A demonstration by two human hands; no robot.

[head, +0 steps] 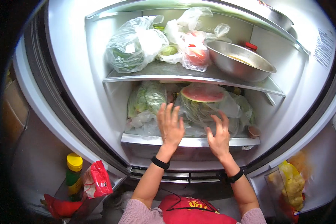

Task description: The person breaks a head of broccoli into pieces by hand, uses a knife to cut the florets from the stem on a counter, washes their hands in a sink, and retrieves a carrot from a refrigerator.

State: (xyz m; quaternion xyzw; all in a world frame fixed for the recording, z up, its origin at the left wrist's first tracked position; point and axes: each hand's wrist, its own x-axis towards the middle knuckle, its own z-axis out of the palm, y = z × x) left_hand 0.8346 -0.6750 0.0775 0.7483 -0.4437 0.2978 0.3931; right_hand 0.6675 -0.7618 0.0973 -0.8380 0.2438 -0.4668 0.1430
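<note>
Both my hands reach towards the lower shelf of an open refrigerator. Fingers apart and empty, my left hand (170, 124) is before a plastic bag of leafy greens (148, 98) and crumpled clear bags. My right hand (219, 134) has its fingers spread and curved, in front of a clear plastic bag (194, 112). A cut watermelon (203, 93) with red flesh, wrapped in film, lies on top of that bag. Whether either hand touches the plastic, I cannot tell. A small brown cup (253, 131) stands at the shelf's right front corner.
The upper glass shelf (184, 78) bears a steel bowl (240, 60), a red-lidded jar (251, 46) and several bagged vegetables (128, 53). Open doors flank me; the left holds a yellow-capped bottle (74, 173) and red packet (97, 180), the right a yellow bag (292, 184).
</note>
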